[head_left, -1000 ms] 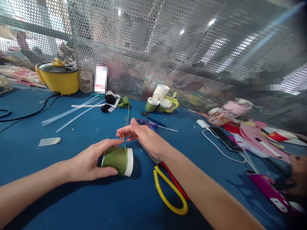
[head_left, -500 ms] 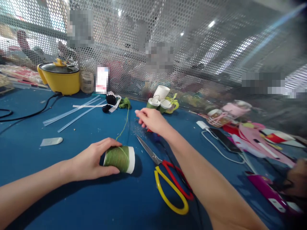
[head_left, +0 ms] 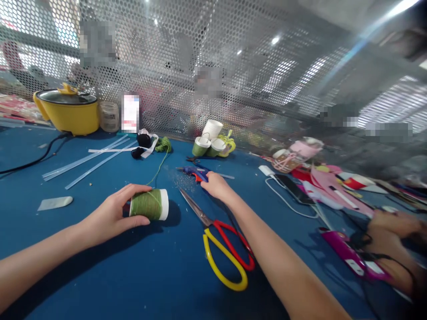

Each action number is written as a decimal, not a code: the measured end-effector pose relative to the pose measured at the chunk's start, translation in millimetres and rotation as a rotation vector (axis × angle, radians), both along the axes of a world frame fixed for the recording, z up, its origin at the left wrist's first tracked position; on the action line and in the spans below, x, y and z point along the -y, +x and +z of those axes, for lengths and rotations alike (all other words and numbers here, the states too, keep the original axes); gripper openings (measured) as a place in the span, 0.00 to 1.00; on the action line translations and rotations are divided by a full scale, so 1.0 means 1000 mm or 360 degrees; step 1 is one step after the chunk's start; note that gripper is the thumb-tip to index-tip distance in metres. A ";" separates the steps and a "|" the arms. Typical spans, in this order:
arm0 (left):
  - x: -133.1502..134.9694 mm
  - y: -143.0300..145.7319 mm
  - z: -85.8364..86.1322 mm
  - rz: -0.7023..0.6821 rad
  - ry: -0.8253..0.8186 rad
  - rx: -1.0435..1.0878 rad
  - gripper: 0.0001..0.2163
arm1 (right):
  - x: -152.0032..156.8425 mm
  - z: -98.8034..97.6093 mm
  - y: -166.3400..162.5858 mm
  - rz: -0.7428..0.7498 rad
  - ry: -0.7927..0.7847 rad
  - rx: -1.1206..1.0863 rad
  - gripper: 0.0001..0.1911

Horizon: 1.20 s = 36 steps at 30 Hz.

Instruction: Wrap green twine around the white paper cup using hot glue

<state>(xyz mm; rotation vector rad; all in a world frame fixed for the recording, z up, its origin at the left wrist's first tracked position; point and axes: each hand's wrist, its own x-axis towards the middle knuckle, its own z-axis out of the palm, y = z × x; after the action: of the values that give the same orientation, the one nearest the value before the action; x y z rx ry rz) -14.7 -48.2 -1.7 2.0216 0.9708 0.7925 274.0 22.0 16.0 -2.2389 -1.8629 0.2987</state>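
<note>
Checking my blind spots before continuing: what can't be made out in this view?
In the head view:
Glue gun handle: mostly under the right hand.
Yarn roll, left end: mostly behind the left hand.
Screen text: too small.
Co-worker's hand: fingers blurred.

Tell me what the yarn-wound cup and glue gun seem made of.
Yarn-wound cup: matte green yarn, showing fine wound strands, over perhaps paper, judging by its plain white end. Glue gun: probably hard plastic, given its smooth blue body.
</note>
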 end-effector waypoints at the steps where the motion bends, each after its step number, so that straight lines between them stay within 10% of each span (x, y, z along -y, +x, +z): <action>1: -0.001 0.000 0.000 0.0019 -0.0078 0.0071 0.23 | 0.000 0.000 0.000 -0.0021 0.0029 -0.0056 0.09; 15: -0.004 -0.001 0.000 0.0069 -0.0089 0.0172 0.19 | 0.062 0.043 -0.026 0.0238 0.0060 -0.1235 0.13; 36: -0.008 -0.004 0.001 0.0052 -0.0005 0.0097 0.18 | 0.092 0.055 -0.048 0.0425 -0.0251 -0.0868 0.09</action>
<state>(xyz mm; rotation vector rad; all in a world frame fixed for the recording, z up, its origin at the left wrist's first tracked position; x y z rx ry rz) -18.8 -40.5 -1.0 1.9723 0.9719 0.8643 226.1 -70.5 71.3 -1.7376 -1.8602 1.0165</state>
